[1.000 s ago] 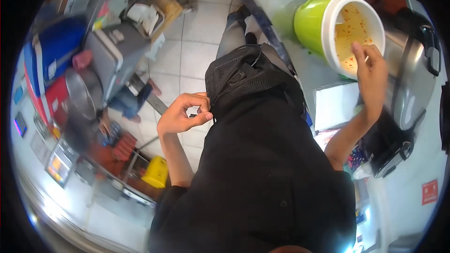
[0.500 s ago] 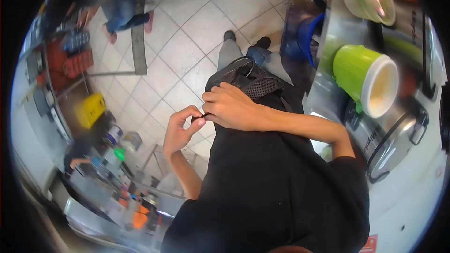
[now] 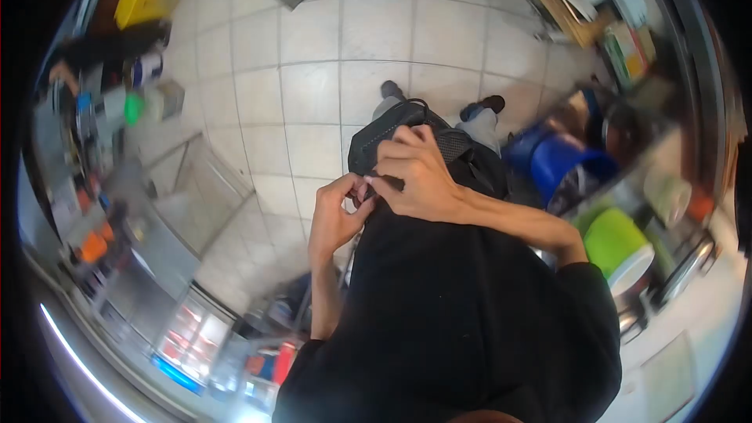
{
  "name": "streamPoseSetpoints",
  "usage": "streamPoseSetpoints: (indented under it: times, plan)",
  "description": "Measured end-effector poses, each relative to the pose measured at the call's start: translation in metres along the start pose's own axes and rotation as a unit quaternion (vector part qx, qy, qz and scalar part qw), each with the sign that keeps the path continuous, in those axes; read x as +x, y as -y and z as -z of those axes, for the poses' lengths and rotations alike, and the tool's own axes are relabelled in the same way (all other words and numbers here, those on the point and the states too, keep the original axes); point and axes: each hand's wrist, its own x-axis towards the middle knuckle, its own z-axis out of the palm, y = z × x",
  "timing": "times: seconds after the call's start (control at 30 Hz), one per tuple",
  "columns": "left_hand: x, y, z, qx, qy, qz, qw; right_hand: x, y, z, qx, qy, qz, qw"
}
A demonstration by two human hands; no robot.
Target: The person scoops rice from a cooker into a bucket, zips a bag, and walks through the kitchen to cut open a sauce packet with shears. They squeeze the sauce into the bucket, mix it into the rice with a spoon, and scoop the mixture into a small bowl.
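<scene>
At my waist, both hands meet with their fingertips pinched close together. My left hand [image 3: 335, 215] is closed on a narrow black strap [image 3: 389, 181], its thumb and forefinger curled towards each other. My right hand [image 3: 423, 178] grips the same strap between thumb and fingers, palm down, with knuckles bent. Part of the strap is hidden under the fingers, so where it is fastened does not show. Just beyond the hands, a black bag [image 3: 368, 145] with mesh panels and a thin cord loop lies against my front, over the black shirt [image 3: 439, 305].
Pale floor tiles [image 3: 313, 102] surround my feet. To the right are a blue bucket [image 3: 560, 168], a lime-green container [image 3: 615, 243] and a metal counter. On the left, another person's arm [image 3: 66, 74] reaches by cluttered shelving near a yellow object [image 3: 141, 0]. A lit display case [image 3: 192, 337] stands lower left.
My view has turned: the green container now sits lower and the co-worker's legs are out of sight. Both hands stay pinched together, now nearer the bag.
</scene>
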Motion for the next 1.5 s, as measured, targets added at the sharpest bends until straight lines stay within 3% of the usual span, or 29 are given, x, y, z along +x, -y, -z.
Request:
streamPoseSetpoints:
  times: [0.07,0.13,0.33,0.43,0.53,0.57,0.6,0.67,0.73,0.83,1.0,1.07,1.2,1.23,1.27,1.33,1.37,1.43,1.47,1.5]
  plan:
    - [-0.012,0.021,0.045,-0.024,-0.026,0.035,0.999,0.048,0.001,-0.022,-0.037,-0.096,-0.045,0.994]
    - [-0.020,0.038,0.085,-0.052,-0.017,0.068,0.996,0.094,-0.004,-0.035,0.026,-0.085,-0.114,0.990]
    - [-0.011,0.096,0.149,-0.194,-0.052,0.133,0.971,0.176,-0.037,-0.099,-0.007,0.088,-0.118,0.989]
    - [0.018,0.100,0.186,-0.218,-0.031,0.201,0.954,0.236,-0.051,-0.118,0.067,0.107,-0.148,0.981]
    - [0.077,0.093,0.237,-0.232,-0.050,0.251,0.938,0.309,-0.072,-0.131,0.131,0.243,-0.222,0.935]
    - [0.099,0.108,0.249,-0.177,-0.103,0.161,0.965,0.336,-0.075,-0.136,0.156,0.247,-0.203,0.935]
    - [0.132,0.111,0.270,-0.165,-0.114,0.147,0.969,0.367,-0.079,-0.142,0.180,0.247,-0.182,0.934]
    - [0.190,0.097,0.298,-0.081,-0.237,0.064,0.966,0.424,-0.084,-0.147,0.166,0.243,-0.134,0.946]
    - [0.246,0.080,0.341,-0.087,-0.213,0.122,0.965,0.497,-0.079,-0.146,0.107,0.232,-0.060,0.965]
    - [0.304,0.064,0.404,-0.001,-0.243,0.065,0.968,0.588,-0.083,-0.157,0.173,0.239,-0.050,0.954]
    - [0.391,0.044,0.505,-0.039,-0.191,0.057,0.979,0.703,-0.104,-0.165,0.171,0.208,-0.060,0.961]
    - [0.431,0.042,0.556,-0.026,-0.184,0.041,0.982,0.757,-0.120,-0.171,-0.003,0.152,-0.051,0.987]
    - [0.507,0.051,0.652,-0.027,-0.168,-0.042,0.985,0.845,-0.161,-0.187,-0.022,0.123,-0.082,0.989]
    - [0.525,0.049,0.675,-0.020,-0.163,-0.081,0.983,0.875,-0.171,-0.186,0.008,0.081,-0.135,0.987]
    - [0.536,0.041,0.698,-0.022,-0.168,-0.085,0.982,0.906,-0.175,-0.180,-0.094,-0.044,-0.036,0.994]
    - [0.565,0.022,0.754,0.000,-0.090,-0.054,0.995,0.944,-0.184,-0.159,-0.049,-0.011,-0.056,0.997]
    - [0.583,0.023,0.770,-0.035,-0.067,-0.079,0.994,0.959,-0.185,-0.151,-0.050,-0.024,-0.059,0.997]
    - [0.613,0.026,0.805,-0.012,-0.007,-0.067,0.998,0.981,-0.181,-0.139,0.023,0.035,-0.165,0.985]
    - [0.630,0.026,0.824,0.000,0.041,-0.048,0.998,0.997,-0.188,-0.138,0.024,0.013,-0.178,0.984]
    - [0.649,0.023,0.840,-0.015,0.075,-0.021,0.997,1.011,-0.196,-0.138,0.037,0.059,-0.212,0.975]
